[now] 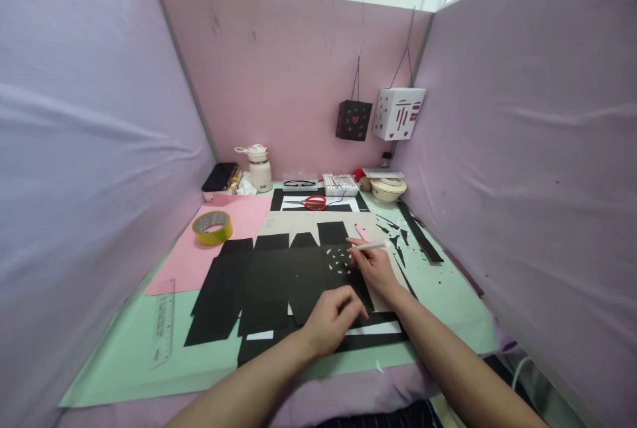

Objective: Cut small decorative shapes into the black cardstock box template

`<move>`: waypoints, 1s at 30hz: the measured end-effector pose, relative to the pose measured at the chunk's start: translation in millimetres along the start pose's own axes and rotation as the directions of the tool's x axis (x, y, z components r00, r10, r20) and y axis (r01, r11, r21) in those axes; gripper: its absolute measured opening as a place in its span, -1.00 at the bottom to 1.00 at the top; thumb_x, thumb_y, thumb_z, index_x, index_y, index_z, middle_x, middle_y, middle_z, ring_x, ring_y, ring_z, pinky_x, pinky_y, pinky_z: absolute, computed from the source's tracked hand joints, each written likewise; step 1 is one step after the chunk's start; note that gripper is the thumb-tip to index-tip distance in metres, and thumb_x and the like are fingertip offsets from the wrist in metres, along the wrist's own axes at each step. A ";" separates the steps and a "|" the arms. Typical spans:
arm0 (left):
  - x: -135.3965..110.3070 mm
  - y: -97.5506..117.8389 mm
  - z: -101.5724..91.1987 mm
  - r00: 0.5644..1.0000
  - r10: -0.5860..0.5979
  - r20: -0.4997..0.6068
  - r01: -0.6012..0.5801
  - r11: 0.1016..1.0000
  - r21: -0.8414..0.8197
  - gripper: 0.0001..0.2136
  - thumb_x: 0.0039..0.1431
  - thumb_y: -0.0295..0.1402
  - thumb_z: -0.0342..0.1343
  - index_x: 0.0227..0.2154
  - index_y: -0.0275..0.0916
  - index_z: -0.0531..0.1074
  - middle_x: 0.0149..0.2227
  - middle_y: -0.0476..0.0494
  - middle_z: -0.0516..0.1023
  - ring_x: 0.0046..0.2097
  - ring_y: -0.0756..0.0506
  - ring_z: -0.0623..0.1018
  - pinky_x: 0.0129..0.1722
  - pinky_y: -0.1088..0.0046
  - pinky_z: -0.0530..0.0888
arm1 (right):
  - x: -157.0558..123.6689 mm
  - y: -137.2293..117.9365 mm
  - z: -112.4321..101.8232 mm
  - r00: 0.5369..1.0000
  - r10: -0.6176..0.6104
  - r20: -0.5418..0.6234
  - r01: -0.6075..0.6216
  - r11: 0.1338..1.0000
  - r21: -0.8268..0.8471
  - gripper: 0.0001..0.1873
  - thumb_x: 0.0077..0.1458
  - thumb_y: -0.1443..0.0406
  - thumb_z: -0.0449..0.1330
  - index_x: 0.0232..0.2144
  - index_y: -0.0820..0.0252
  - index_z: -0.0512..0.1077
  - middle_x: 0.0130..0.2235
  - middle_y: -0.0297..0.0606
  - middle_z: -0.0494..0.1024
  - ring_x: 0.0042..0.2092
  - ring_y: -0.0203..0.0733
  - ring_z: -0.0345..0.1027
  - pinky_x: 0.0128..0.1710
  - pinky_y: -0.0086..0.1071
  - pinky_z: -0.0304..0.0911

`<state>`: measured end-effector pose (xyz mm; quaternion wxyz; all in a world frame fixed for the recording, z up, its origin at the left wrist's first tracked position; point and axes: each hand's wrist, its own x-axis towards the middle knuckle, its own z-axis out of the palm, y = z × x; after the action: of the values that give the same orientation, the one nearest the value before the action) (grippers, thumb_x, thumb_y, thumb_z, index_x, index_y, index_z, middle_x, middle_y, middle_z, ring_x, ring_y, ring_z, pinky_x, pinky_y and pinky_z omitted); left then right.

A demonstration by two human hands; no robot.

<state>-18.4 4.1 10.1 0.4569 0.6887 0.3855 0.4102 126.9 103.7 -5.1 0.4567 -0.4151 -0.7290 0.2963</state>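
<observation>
A black card net (269, 282) with several folded panels and flaps lies across the middle of the table. Its right panel has a cluster of small cut-out shapes (339, 260). In my right hand (375, 272) is a slim white pen-shaped tool (371, 245), held between thumb and fingers above those cut-outs; its tip is too small to make out. My left hand (336, 318) rests on the lower right part of the card, fingers bent and slightly apart, with nothing visible in it. A pink pen-like tool (361, 232) lies just beyond my right hand.
Yellow tape (212, 227) sits on pink paper (174, 262), with a clear ruler (164, 322) below it. Red-handled scissors (314, 202) lie at the back. Black scraps (398, 242) are scattered on the right. A black box (353, 121) and a white box (398, 114) hang behind.
</observation>
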 end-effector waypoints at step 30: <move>-1.3 -14.1 8.4 0.962 0.089 0.258 -0.242 0.715 0.656 -0.71 0.14 -0.29 0.12 -0.08 -0.23 0.38 0.10 -0.23 0.38 0.21 -0.26 0.25 0.23 0.07 0.08 | 1.2 1.1 -27.2 0.958 0.255 0.132 -0.273 0.952 0.139 -0.76 0.02 0.16 0.14 -0.29 0.16 0.44 -0.41 -0.32 0.49 -0.38 -0.24 0.31 -0.36 -0.39 0.20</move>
<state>-13.3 4.2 -5.6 0.1712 0.8788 0.3954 0.2051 151.8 106.7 5.6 0.4024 -0.4545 -0.6659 0.4337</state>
